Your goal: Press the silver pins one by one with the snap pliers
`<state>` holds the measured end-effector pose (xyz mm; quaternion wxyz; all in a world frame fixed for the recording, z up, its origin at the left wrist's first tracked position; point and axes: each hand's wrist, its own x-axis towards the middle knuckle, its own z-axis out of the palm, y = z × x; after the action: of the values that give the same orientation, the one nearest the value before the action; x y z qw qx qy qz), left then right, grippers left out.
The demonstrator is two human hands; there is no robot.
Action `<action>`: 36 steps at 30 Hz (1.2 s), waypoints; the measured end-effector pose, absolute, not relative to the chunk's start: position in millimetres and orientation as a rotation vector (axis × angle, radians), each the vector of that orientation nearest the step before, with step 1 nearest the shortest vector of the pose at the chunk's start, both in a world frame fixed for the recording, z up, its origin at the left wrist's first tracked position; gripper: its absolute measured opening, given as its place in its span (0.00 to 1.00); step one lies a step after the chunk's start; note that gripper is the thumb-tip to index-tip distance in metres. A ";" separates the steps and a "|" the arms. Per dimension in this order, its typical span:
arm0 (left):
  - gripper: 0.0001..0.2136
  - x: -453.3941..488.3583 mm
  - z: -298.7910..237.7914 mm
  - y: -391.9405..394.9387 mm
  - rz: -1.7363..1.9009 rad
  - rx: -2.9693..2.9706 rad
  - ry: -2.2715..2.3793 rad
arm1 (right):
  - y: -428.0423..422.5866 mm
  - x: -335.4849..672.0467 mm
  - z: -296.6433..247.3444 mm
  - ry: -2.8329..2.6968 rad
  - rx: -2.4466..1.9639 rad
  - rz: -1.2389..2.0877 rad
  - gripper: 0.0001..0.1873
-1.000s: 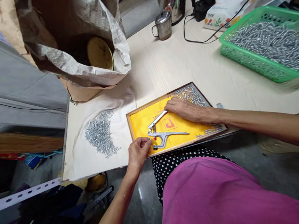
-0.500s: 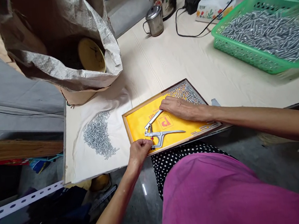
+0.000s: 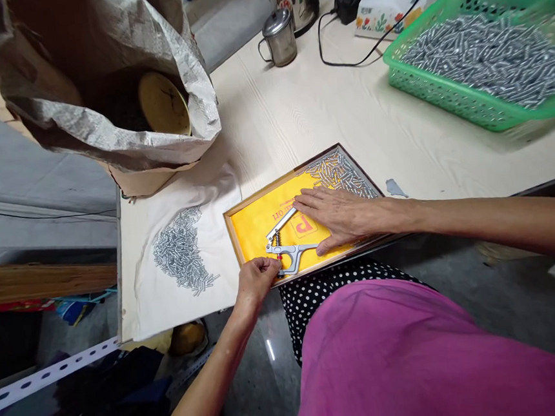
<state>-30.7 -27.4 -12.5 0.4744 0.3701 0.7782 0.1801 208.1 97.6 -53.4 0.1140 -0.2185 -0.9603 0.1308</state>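
A wood-framed tray with a yellow lining lies at the table's near edge. On it rests a metal plier-like hand press with its handles apart. My right hand spreads over both handles, fingers around them. My left hand pinches at the press's jaw end; what is between the fingertips is too small to see. Several small silver metal parts are heaped in the tray's far corner.
A pile of the same silver parts lies on a white cloth left of the tray. A green basket full of them stands at the right. An open sack with a yellow scoop, a steel mug, a kettle and a black cable are behind.
My right hand has slid from the upper handle down over both handles of the press. My left hand stays pinched at the jaw. The view has shifted slightly.
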 end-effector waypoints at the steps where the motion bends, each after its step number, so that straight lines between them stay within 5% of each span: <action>1: 0.19 -30.8 -13.0 -27.4 0.442 0.907 1.906 | 95.4 207.7 -51.9 -2.817 -0.654 0.377 0.48; 12: 0.11 -21.8 -6.8 -36.7 0.490 1.641 2.063 | 70.9 203.3 -36.9 -2.826 -0.672 0.419 0.28; 19: 0.28 -3.2 -15.6 -1.4 0.192 2.302 1.874 | 85.6 176.8 -33.4 -2.813 -0.555 0.310 0.28; 23: 0.25 -6.6 -22.0 13.5 0.089 2.287 1.897 | 90.7 166.2 -41.1 -2.845 -0.697 0.310 0.29; 27: 0.18 -11.4 -23.5 12.6 0.112 2.272 1.882 | 87.7 162.8 -49.7 -2.893 -0.734 0.274 0.13; 36: 0.08 -13.2 -26.1 12.5 0.159 2.232 1.848 | 87.9 158.7 -44.2 -2.993 -0.677 0.358 0.12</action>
<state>-13.2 12.5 -26.1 0.1195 0.7635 0.6323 0.0545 158.7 87.9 -44.2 0.0259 -0.2192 -0.9684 0.1158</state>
